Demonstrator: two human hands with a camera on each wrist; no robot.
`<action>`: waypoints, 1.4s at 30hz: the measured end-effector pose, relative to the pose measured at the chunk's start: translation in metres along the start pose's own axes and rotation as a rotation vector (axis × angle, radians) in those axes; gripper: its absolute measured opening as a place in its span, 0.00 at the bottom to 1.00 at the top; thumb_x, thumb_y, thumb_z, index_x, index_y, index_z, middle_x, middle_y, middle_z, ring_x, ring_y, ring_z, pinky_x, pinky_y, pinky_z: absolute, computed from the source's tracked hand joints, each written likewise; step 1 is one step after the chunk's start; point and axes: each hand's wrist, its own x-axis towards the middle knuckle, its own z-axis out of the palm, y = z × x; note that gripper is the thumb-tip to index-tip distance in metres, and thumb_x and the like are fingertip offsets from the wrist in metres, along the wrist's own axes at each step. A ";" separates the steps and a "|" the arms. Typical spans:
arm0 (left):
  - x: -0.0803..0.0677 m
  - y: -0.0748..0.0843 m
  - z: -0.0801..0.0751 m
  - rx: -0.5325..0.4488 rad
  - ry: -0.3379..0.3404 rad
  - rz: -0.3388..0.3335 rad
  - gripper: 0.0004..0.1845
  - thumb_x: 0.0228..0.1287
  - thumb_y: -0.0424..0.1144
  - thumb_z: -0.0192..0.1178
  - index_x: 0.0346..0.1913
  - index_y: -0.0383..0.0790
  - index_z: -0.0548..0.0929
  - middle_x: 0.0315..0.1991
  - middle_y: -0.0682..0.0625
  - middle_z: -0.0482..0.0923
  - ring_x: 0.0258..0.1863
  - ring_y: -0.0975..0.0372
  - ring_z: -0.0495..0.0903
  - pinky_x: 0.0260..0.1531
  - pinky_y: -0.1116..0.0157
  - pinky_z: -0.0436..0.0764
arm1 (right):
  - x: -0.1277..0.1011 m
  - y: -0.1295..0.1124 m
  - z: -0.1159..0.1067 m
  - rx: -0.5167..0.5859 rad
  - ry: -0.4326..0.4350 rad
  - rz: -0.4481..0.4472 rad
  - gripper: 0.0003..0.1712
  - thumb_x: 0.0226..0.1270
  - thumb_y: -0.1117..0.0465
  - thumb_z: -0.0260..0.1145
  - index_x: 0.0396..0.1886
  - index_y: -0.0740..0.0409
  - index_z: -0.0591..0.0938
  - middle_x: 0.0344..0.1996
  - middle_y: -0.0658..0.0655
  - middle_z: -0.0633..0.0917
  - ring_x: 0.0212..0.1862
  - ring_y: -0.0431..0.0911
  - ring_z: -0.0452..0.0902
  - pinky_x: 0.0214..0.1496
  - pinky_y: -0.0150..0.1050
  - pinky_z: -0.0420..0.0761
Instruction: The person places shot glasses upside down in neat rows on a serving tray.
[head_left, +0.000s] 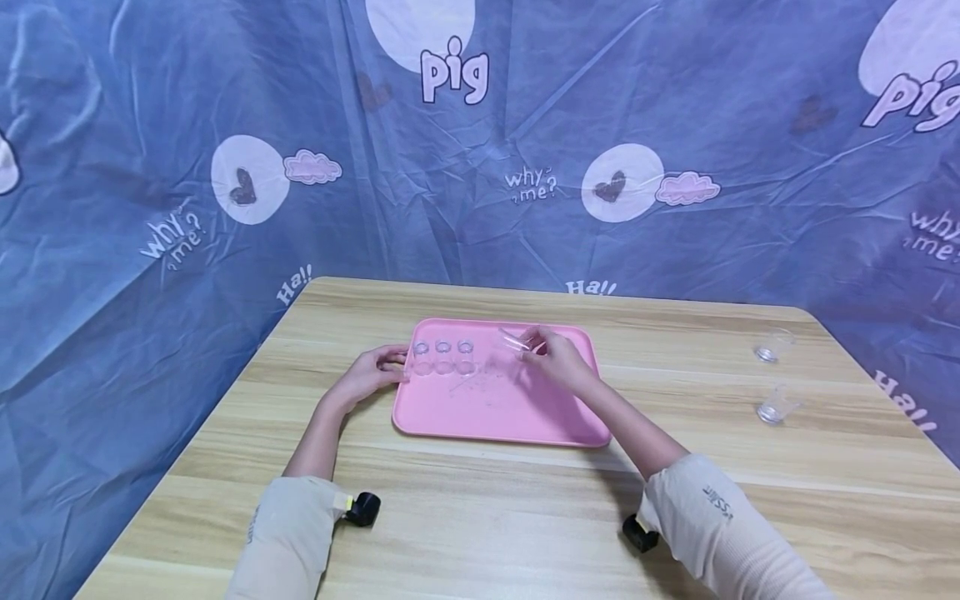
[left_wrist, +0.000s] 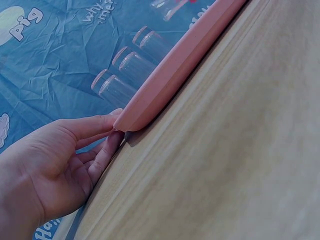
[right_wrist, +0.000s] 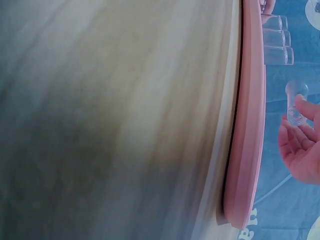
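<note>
A pink tray [head_left: 495,425] lies on the wooden table. Several small clear glasses [head_left: 444,348] stand bottom-up in line at its left end, and the left wrist view shows their glasses' thick bases [left_wrist: 135,59] above the rim. My left hand [head_left: 367,375] pinches the tray's left edge between thumb and fingers; the left wrist view shows this hand [left_wrist: 60,165] at the tray corner. Over the right part of the tray, my right hand [head_left: 555,358] holds another clear glass [head_left: 514,340], tilted. In the right wrist view its thumb [right_wrist: 306,106] presses against the glass [right_wrist: 296,102].
Two more clear glasses, a far one [head_left: 772,346] and a nearer one [head_left: 776,407], stand upright on the table [head_left: 705,392] at the right. A blue patterned cloth [head_left: 480,225] hangs behind the table and along its sides.
</note>
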 end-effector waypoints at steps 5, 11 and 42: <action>0.000 0.001 0.000 0.007 0.007 0.003 0.30 0.56 0.26 0.60 0.62 0.26 0.65 0.50 0.34 0.71 0.43 0.55 0.74 0.39 0.67 0.78 | 0.001 -0.001 0.000 0.057 0.052 0.030 0.15 0.55 0.68 0.68 0.40 0.67 0.74 0.33 0.58 0.79 0.38 0.51 0.74 0.42 0.41 0.76; 0.000 0.001 -0.001 0.005 0.006 0.012 0.30 0.55 0.26 0.59 0.62 0.25 0.65 0.50 0.34 0.70 0.43 0.55 0.74 0.40 0.67 0.78 | 0.005 -0.001 0.003 0.031 0.106 0.018 0.15 0.54 0.69 0.68 0.42 0.70 0.78 0.33 0.61 0.79 0.38 0.52 0.74 0.43 0.42 0.76; -0.002 0.003 -0.001 -0.007 -0.005 -0.009 0.30 0.56 0.26 0.59 0.63 0.25 0.63 0.52 0.32 0.69 0.47 0.49 0.73 0.42 0.64 0.78 | 0.028 -0.021 0.035 0.031 0.063 -0.076 0.13 0.51 0.69 0.70 0.39 0.67 0.82 0.29 0.57 0.80 0.33 0.49 0.74 0.36 0.37 0.76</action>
